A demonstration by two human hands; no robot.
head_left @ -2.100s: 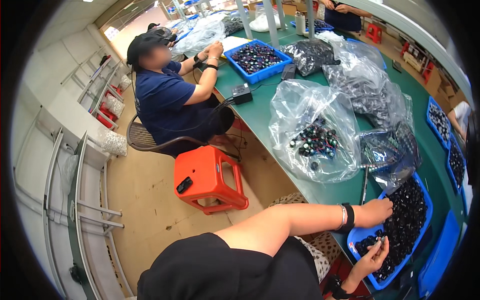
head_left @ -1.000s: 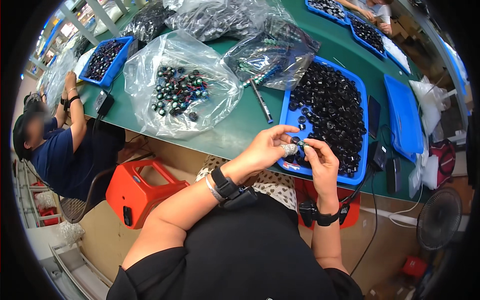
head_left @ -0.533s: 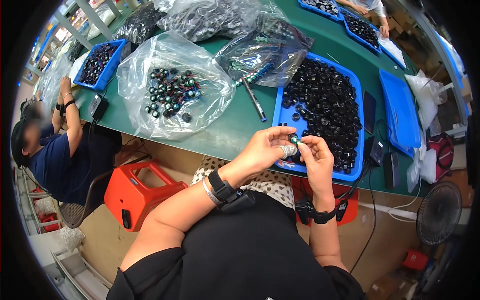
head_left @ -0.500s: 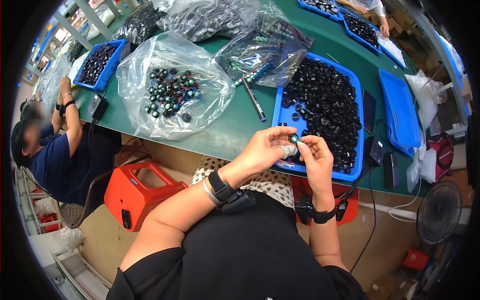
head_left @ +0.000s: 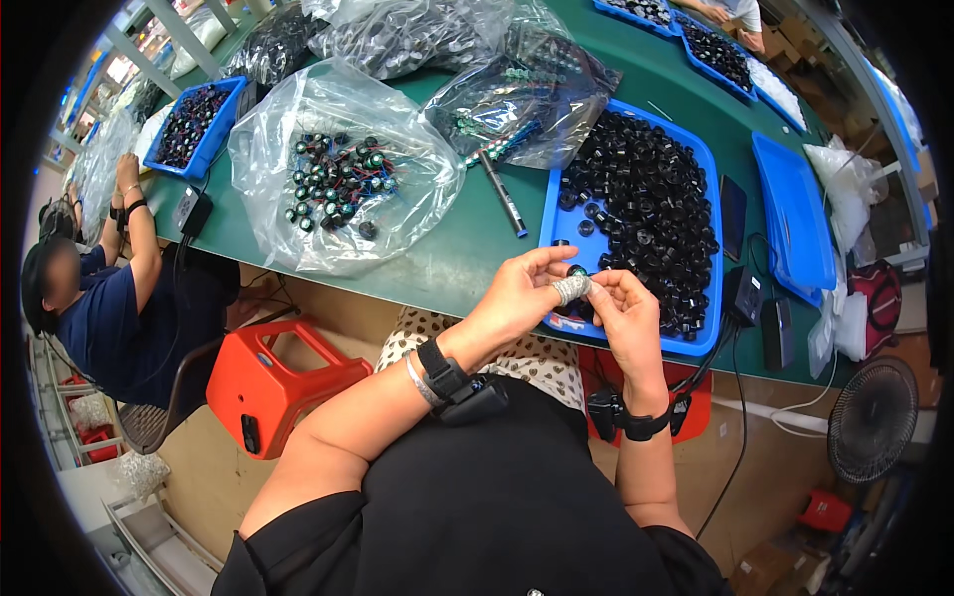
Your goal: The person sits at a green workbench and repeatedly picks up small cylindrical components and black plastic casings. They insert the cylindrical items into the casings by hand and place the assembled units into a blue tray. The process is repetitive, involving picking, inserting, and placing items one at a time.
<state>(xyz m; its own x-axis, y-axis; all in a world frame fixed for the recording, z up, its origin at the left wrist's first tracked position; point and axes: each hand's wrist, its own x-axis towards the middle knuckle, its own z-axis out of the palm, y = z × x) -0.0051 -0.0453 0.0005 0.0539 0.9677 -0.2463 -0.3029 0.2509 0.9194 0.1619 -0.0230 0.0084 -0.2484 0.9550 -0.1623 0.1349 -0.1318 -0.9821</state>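
Over the near left corner of a blue tray [head_left: 550, 217], both my hands meet around a small round black part with a green face [head_left: 576, 270]. My left hand [head_left: 522, 296] is closed on it between index finger and thumb. Silvery wrapping [head_left: 571, 289] covers the tip of my left thumb. My right hand [head_left: 628, 313] pinches at the part's lower right side, its thumb and index finger pressed together; the fingers hide most of the part. Loose black round caps [head_left: 646, 189] fill much of the tray behind my hands.
A clear plastic bag [head_left: 397, 214] holds several green-faced round parts with wires. A marker [head_left: 504, 194] lies beside the tray. Empty blue trays [head_left: 792, 214] stack at right, near a fan [head_left: 873, 421]. A co-worker [head_left: 119, 308] sits at left by a red stool [head_left: 283, 382].
My fingers have shifted slightly around the small part, and less of its green face shows now. At the far right, the other person's hand has drawn back from the white pieces.
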